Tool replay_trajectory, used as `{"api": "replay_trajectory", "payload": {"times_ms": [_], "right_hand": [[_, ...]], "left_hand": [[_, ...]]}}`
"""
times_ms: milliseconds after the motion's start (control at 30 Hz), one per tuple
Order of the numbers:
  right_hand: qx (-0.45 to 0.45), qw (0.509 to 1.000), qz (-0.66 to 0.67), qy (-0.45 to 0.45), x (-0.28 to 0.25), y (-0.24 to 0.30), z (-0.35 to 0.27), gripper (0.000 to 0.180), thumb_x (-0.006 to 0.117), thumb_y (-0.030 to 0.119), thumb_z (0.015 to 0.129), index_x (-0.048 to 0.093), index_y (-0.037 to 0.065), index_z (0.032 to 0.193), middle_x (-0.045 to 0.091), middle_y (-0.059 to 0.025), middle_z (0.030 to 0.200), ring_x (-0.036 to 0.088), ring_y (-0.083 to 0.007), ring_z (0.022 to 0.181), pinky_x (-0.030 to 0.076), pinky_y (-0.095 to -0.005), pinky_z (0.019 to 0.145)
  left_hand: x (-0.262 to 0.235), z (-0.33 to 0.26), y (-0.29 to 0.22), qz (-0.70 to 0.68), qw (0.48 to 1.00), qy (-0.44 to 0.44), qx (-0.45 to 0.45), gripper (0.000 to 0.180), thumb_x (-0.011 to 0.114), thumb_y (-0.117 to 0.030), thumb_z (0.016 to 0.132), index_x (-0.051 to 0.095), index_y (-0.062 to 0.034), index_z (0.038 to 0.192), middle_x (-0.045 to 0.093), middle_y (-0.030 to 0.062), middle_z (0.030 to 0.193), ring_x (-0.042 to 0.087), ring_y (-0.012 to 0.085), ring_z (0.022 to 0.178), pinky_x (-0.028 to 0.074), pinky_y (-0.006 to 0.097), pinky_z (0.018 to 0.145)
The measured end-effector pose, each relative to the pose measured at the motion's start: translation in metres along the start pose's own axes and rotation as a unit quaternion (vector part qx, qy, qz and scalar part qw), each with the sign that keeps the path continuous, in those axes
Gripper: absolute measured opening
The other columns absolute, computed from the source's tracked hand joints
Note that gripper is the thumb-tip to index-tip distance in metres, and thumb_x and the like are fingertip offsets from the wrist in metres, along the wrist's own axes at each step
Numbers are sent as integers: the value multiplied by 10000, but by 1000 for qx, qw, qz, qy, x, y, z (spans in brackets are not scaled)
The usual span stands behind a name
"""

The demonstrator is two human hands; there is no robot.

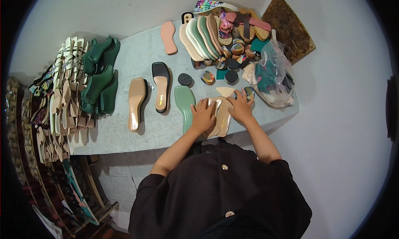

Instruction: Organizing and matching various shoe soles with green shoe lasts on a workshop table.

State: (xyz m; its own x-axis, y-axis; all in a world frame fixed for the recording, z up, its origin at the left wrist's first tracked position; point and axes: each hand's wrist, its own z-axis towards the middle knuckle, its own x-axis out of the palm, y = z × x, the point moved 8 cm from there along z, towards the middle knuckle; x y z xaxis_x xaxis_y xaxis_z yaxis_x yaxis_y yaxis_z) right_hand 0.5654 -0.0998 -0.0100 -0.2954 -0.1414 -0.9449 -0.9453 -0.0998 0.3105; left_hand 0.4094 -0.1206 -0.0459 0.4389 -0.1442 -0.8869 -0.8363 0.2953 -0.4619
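Observation:
Close to the table's front edge, several beige insoles [224, 119] lie partly overlapped between my hands. My left hand [203, 116] rests on the left ones, its fingers spread; the fingertips touch the insoles' upper part. Just left of it lies a pale green sole piece [185, 104], partly under its edge. My right hand [242, 109] lies along the right side of the insoles with fingers apart, beside a multicoloured heel block [249, 93]. A pointed cream piece [225, 91] sticks out beyond the insoles. What lies under both palms is hidden.
Left of my hands stand a black-toed sole [161, 87] and a beige sole [137, 104], both with heels. Further left are green shoes [99, 77] and stacked strappy sandals [68, 97]. Behind stand a row of insoles [199, 38], heel blocks [237, 48] and a clear plastic bag [272, 75].

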Motion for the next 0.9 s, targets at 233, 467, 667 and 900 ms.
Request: {"api": "replay_trajectory", "payload": {"times_ms": [233,467,667,900], "right_hand": [[-58,998,5,-11,-2,0,4,241,709,204,705,670,178,941,467,-41,1259,247,-305,1332,47,-685,993],[-111,992,46,-48,-19,4,-8,89,623,109,761,621,125,849,554,-25,1123,365,-267,1273,67,-657,1002],[-72,971,198,114,-59,2,-44,131,582,129,821,589,141,951,636,11,911,562,-189,1050,108,-548,1028],[-121,926,345,94,-42,42,-5,142,544,210,876,652,149,944,657,6,955,579,-179,996,161,-532,967]], "left_hand": [[3,13,-23,12,997,-16,71,529,563,-168,797,458,-272,1306,359,139,1380,297,328,1310,176,669,971],[10,14,-20,60,996,-39,53,450,558,-211,833,504,-290,1273,390,118,1364,322,324,1296,177,659,953],[4,11,-15,40,997,-29,53,414,531,-227,860,510,-293,1268,374,110,1380,280,334,1315,148,663,953],[-66,2,22,-115,983,-133,-49,365,459,-170,893,533,-218,1247,354,111,1397,229,323,1339,62,618,991]]}}
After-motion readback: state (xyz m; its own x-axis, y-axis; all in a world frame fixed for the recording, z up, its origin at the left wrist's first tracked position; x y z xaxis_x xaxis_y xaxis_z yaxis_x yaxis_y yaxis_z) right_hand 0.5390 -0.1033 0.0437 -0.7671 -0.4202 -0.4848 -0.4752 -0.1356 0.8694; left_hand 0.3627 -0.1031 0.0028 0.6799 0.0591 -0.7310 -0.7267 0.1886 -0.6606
